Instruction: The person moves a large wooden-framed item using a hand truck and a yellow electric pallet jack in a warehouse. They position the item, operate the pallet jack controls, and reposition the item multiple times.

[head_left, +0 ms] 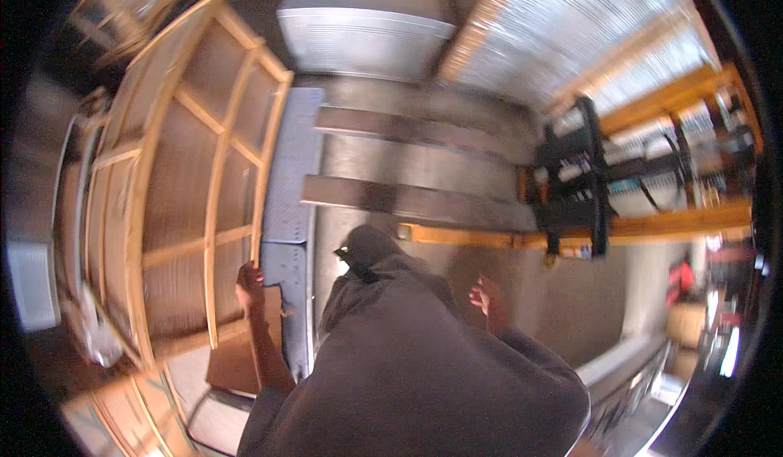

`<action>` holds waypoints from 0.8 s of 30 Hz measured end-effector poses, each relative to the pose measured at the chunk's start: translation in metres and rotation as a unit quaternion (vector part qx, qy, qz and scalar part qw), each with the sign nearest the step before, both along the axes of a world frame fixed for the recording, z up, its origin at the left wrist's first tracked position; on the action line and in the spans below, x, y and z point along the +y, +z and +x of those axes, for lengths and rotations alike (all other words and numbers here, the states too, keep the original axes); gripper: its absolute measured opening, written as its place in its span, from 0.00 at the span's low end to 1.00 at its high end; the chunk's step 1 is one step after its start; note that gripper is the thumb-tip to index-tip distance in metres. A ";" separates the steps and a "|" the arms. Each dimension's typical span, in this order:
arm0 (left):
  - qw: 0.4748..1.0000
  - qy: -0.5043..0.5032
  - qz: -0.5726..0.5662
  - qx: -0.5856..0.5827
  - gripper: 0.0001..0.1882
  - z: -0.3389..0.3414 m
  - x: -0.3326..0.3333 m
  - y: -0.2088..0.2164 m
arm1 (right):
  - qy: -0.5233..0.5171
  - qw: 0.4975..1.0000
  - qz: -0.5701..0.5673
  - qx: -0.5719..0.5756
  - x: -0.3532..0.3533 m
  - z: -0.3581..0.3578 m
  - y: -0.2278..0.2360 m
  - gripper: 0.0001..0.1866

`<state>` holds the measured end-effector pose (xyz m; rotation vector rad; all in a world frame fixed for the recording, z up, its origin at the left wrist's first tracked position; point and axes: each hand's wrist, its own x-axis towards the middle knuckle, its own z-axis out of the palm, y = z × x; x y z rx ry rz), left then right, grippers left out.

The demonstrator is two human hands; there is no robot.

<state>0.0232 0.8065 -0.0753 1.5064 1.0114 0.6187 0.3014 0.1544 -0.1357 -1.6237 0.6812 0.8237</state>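
Observation:
A large crate of pale wooden slats over brown panels (183, 204) stands at my left. My left hand (250, 284) is closed at its near corner, fingers curled by the end of the slat. Below that hand is a brown cardboard piece (236, 355). My right hand (483, 293) hangs at my right side, somewhat blurred, with its fingers bent and apart and nothing in them. The hand is above the floor, near a yellow-orange beam (457, 235).
Grey plastic platforms (292, 163) run along the crate. Two dark planks (408, 198) cross the floor ahead. A white metal appliance (363, 37) stands at the back. Black equipment (599, 180) and foil-wrapped panels (595, 29) are at the right. A chair-like frame (216, 416) sits lower left.

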 end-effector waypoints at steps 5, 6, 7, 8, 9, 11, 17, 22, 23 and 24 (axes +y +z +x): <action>0.973 -0.028 -0.200 0.116 0.18 0.035 0.005 -0.046 | -0.034 0.999 -0.025 -0.017 0.003 -0.040 0.006 0.26; 0.975 -0.040 -0.190 0.105 0.18 0.042 -0.007 -0.054 | -0.050 0.998 -0.016 -0.022 0.006 -0.046 0.008 0.26; 0.978 -0.080 -0.140 0.130 0.17 0.052 -0.018 -0.060 | -0.070 0.996 -0.020 -0.041 0.007 -0.051 0.010 0.26; 0.976 -0.102 -0.130 0.140 0.17 0.063 -0.030 -0.065 | -0.045 0.996 -0.024 -0.072 0.010 -0.053 0.012 0.25; 0.973 -0.125 -0.123 0.152 0.18 0.073 -0.042 -0.068 | -0.020 0.993 -0.041 -0.112 0.011 -0.055 0.012 0.24; 0.965 -0.174 -0.123 0.154 0.18 0.091 -0.066 -0.069 | -0.033 0.992 -0.055 -0.108 0.011 -0.054 0.015 0.23; 0.933 -0.318 -0.106 0.133 0.16 0.162 -0.132 -0.055 | -0.142 0.990 -0.009 -0.024 -0.043 -0.063 0.015 0.22; 0.844 -0.517 0.072 0.120 0.17 0.241 -0.224 -0.055 | 0.030 0.951 -0.265 -0.158 -0.143 -0.136 -0.016 0.17; 0.823 -0.546 0.106 0.115 0.18 0.259 -0.252 -0.055 | 0.257 0.822 -0.448 -0.241 -0.169 -0.152 -0.028 0.17; 0.814 -0.536 0.067 0.213 0.19 0.273 -0.288 -0.053 | 0.042 0.938 -0.317 -0.133 -0.197 -0.167 -0.041 0.16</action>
